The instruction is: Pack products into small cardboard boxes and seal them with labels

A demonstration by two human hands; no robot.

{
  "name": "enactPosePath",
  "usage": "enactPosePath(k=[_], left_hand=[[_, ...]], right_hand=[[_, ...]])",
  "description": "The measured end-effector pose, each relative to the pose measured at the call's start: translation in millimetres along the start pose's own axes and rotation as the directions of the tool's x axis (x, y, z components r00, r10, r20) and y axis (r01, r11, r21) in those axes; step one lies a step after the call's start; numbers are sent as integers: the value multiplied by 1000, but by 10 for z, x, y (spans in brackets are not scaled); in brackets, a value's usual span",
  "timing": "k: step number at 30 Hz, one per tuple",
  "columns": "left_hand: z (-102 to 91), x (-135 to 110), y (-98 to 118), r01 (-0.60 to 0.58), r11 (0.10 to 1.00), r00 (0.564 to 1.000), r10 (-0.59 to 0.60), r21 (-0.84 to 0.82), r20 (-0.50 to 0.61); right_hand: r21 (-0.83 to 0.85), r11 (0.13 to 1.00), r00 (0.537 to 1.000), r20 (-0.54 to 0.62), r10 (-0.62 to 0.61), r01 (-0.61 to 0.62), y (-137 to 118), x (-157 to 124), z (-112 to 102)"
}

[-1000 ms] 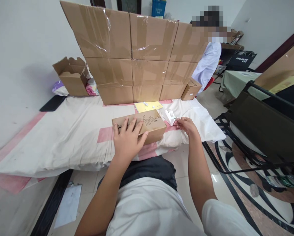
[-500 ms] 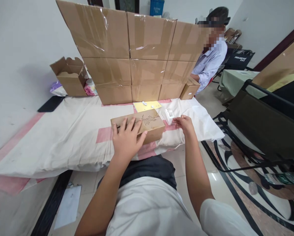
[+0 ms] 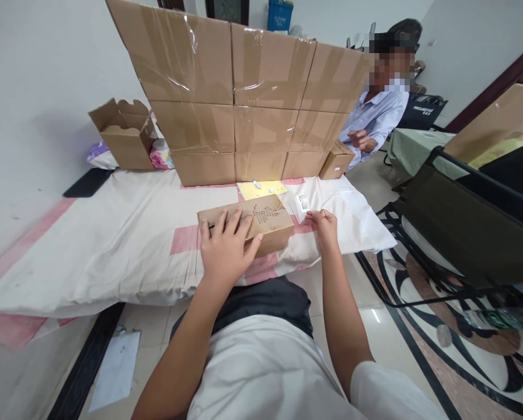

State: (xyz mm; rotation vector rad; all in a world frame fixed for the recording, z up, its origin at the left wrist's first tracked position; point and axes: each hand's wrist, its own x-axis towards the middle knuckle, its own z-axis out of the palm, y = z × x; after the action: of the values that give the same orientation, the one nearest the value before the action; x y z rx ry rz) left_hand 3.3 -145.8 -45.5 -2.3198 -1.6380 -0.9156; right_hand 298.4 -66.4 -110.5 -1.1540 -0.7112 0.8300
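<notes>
A small brown cardboard box (image 3: 268, 219) with dark scribbles on its top lies on the white and pink mattress (image 3: 125, 245) in front of me. My left hand (image 3: 226, 248) rests flat on the box's left half, fingers spread. My right hand (image 3: 324, 226) sits just right of the box with its fingers curled, touching a small white object (image 3: 300, 206). I cannot make out whether it grips that object. A yellow sheet (image 3: 264, 188) with small white bits lies behind the box.
A wall of taped cardboard boxes (image 3: 244, 99) stands at the back of the mattress, with an open box (image 3: 124, 135) at its left and a small one (image 3: 337, 160) at its right. Another person in a light shirt (image 3: 375, 116) sits behind. A dark cart (image 3: 467, 221) stands at right.
My right hand has drawn slightly left and closer to the white object. The person at the back has turned and raised a hand. My left hand stays on the box.
</notes>
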Motion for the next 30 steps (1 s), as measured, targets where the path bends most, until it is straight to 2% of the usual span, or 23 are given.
enactPosePath(k=[8,18,30], left_hand=[[2,0,-4,-8,1000,1000,9,9,-19],[-15,0,0,-6,1000,1000,6,4,-14],[-37,16,15,19,999,1000,-19,-32,9]], right_hand=[[46,998,997,62,-37,34,54,-67,-60],[-59,997,999,-27,40,-42,35,-133,-43],[-34,990,987,-91,134,-137,137,-67,-42]])
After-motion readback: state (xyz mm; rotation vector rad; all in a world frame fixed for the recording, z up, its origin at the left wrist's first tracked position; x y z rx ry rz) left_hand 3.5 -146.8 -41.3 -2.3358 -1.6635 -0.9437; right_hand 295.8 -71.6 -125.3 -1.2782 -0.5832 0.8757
